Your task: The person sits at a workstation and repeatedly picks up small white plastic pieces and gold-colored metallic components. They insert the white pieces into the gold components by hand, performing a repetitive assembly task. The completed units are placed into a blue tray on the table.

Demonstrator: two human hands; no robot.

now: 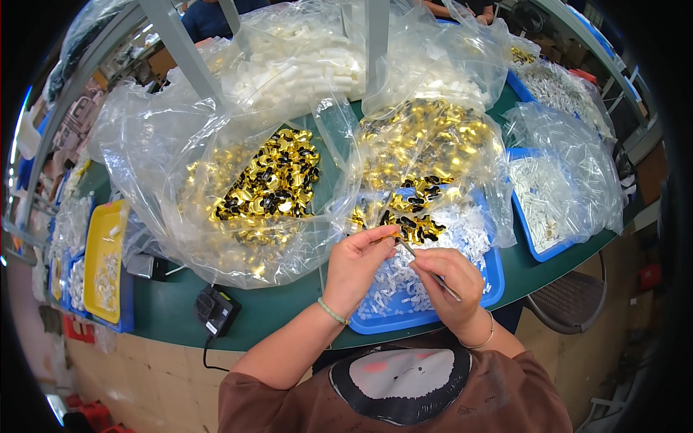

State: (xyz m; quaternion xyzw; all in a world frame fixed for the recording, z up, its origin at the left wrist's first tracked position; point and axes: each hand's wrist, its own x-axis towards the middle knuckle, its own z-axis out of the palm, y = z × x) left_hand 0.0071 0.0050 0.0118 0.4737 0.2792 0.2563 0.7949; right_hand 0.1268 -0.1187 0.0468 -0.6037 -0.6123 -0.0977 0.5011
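My left hand (359,261) is closed in a pinch on a small gold piece (393,235), mostly hidden by the fingertips. My right hand (455,281) grips thin metal tweezers (449,291), whose tips reach up to the piece at the left fingers. Both hands are over a blue tray (390,324) of small white and clear plastic parts (473,242). Gold-and-black parts (422,229) lie on top of these, just beyond my fingers, spilling from a clear plastic bag (498,180).
At left, another clear bag (155,195) holds gold-and-black parts. A black adapter box (216,310) with a cable sits near the table edge (170,328). A yellow tray (101,289) stands far left, a blue tray (534,242) at right. Grey posts (377,50) rise behind. Other people are across the table.
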